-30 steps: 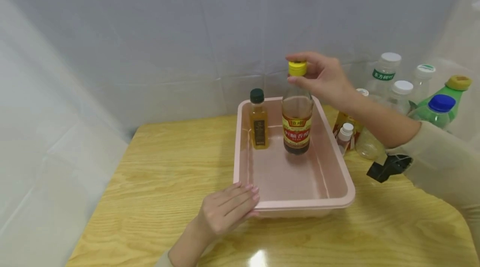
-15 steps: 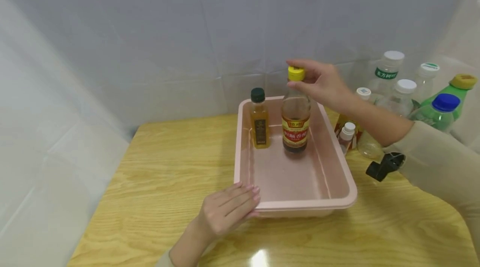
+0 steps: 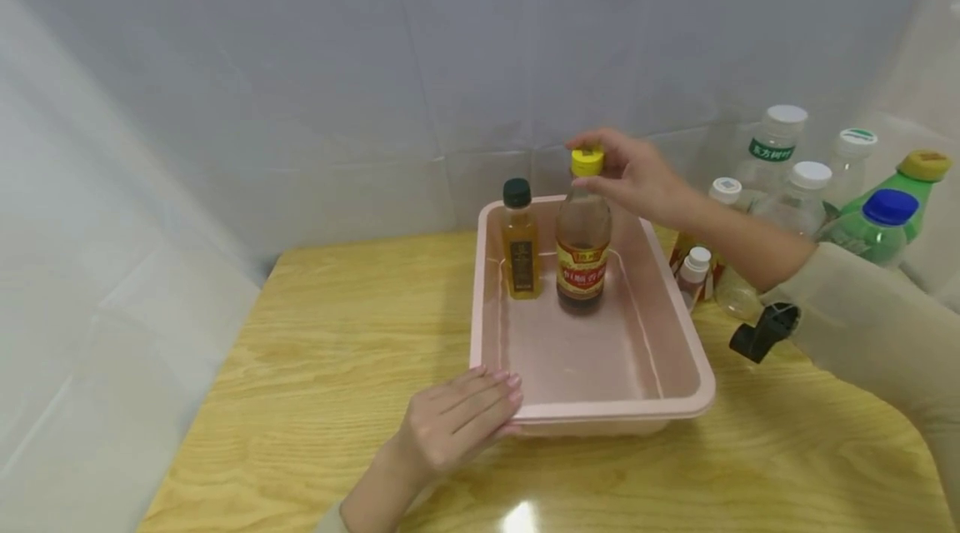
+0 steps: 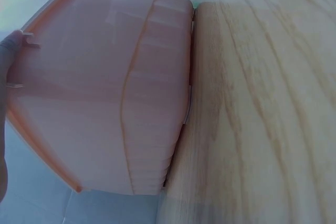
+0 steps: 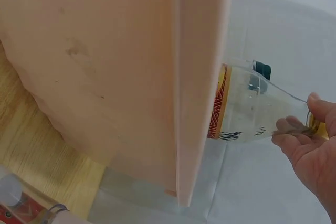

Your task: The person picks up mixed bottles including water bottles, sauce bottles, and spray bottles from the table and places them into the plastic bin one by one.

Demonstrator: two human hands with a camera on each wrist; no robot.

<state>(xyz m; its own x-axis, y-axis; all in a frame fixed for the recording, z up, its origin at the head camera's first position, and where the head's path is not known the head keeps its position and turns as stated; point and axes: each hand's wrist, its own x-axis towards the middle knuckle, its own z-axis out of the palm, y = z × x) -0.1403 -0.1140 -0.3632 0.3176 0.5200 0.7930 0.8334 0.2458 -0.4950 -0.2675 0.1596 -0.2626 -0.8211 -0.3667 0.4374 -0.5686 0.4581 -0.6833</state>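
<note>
My right hand (image 3: 633, 177) holds a vinegar bottle (image 3: 581, 266) by its yellow cap, thumb on the near side and fingers behind. The bottle is inside a pink plastic basin (image 3: 686, 350), leaning slightly; I cannot tell whether its base touches the floor. In the right wrist view the basin wall hides the lower part of the vinegar bottle (image 5: 252, 108). A small oil bottle (image 3: 521, 254) with a dark green cap stands to its left in the basin. My left hand (image 3: 450, 425) holds the near left corner of the rim, fingers on top and thumb below.
Right of the basin stand several bottles: a clear one with a green band (image 3: 772, 150), one with a blue cap (image 3: 888, 208), a green one with a yellow cap (image 3: 922, 171), and a small white-capped one (image 3: 696, 262). A wooden table (image 3: 337, 333) lies beneath, with pale sheeting behind.
My right hand has moved down and slightly left with the vinegar bottle, which now leans a little. The left hand and the oil bottle have kept their places.
</note>
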